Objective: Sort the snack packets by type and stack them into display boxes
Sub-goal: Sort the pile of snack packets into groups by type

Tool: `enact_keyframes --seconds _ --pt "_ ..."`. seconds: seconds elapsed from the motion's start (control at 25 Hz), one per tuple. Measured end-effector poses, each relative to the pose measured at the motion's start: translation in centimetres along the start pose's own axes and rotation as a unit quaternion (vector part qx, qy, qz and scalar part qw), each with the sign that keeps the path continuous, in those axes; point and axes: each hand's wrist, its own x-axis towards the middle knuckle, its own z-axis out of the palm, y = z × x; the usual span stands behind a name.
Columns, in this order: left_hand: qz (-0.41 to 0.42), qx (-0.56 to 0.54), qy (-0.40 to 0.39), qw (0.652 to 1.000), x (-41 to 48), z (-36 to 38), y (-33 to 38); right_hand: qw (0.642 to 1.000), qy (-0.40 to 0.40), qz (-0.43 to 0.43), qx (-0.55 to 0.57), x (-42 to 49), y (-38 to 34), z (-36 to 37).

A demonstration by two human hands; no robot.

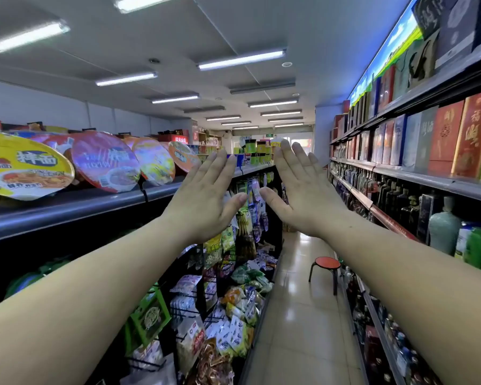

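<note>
A single wide-angle view from the person's head looks forward along a shop aisle, pitched about level, so the ceiling lights [240, 59] fill the top and the tiled floor [297, 315] runs off below. The left shelf [67, 207] and right shelf [428, 179] crowd the edges, bent by the lens. The left hand [203, 201] and right hand [303, 195] are nearest the camera, at mid-frame.

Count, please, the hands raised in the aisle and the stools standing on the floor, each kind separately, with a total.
Hands: 2, left hand and right hand, both open and empty
Stools: 1, the red stool
Total: 3
</note>
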Motion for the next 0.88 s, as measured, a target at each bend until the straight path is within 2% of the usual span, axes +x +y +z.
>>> enact_keyframes --seconds 0.16,0.36,0.68,0.88 --pt "0.022 -0.016 0.003 1.0 0.5 4.5 1.5 0.999 -0.026 -0.016 -0.01 -1.5 2.4 2.9" --pt "0.011 -0.049 -0.027 0.998 -1.2 15.7 3.9 0.996 -0.07 -0.035 0.034 -4.7 7.1 11.3" --pt "-0.034 -0.13 -0.151 0.979 -5.0 38.7 4.6 0.972 -0.219 -0.009 0.089 -9.5 14.2 33.7" --pt "-0.065 -0.176 -0.211 0.959 0.3 55.2 0.8 0.953 -0.282 0.008 0.107 -5.4 20.2 50.0"
